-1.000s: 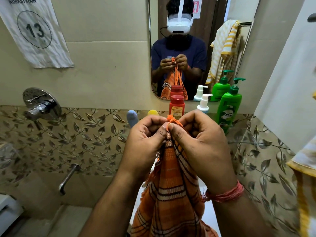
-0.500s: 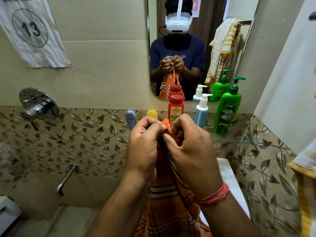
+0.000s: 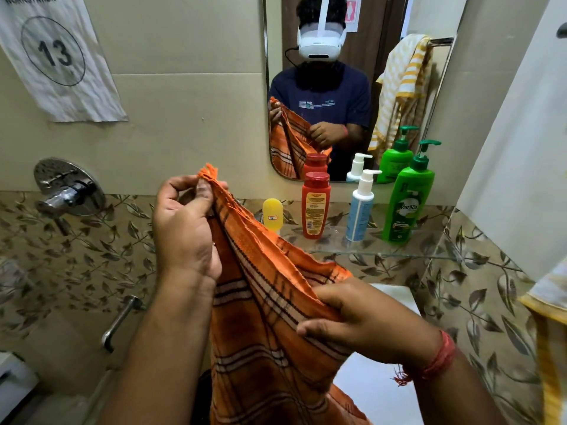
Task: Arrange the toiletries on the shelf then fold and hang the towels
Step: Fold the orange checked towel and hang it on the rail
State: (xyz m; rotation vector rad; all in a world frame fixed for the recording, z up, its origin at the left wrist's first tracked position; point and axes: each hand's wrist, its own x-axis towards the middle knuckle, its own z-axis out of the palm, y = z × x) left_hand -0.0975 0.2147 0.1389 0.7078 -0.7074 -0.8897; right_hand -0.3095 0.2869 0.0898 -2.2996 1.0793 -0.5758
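Observation:
An orange checked towel (image 3: 264, 305) hangs in front of me, held in both hands. My left hand (image 3: 184, 228) pinches its top corner, raised at centre left. My right hand (image 3: 362, 326) grips the towel's edge lower down and to the right, so the edge runs taut between them. On the glass shelf (image 3: 408, 254) stand a yellow bottle (image 3: 272, 214), a red bottle (image 3: 315, 207), a white-and-blue pump bottle (image 3: 359, 210) and a green pump bottle (image 3: 409, 200). A yellow striped towel (image 3: 549, 305) hangs at the right edge.
A mirror (image 3: 362, 87) above the shelf reflects me and a striped towel on a rail. A chrome shower valve (image 3: 66, 187) and a spout (image 3: 119, 323) sit on the left wall. A white surface (image 3: 377, 391) lies below the shelf.
My hands were together pinching one corner of the orange towel. Now the right hand has slid down and to the right along the edge, while the left hand has moved left, still holding the corner.

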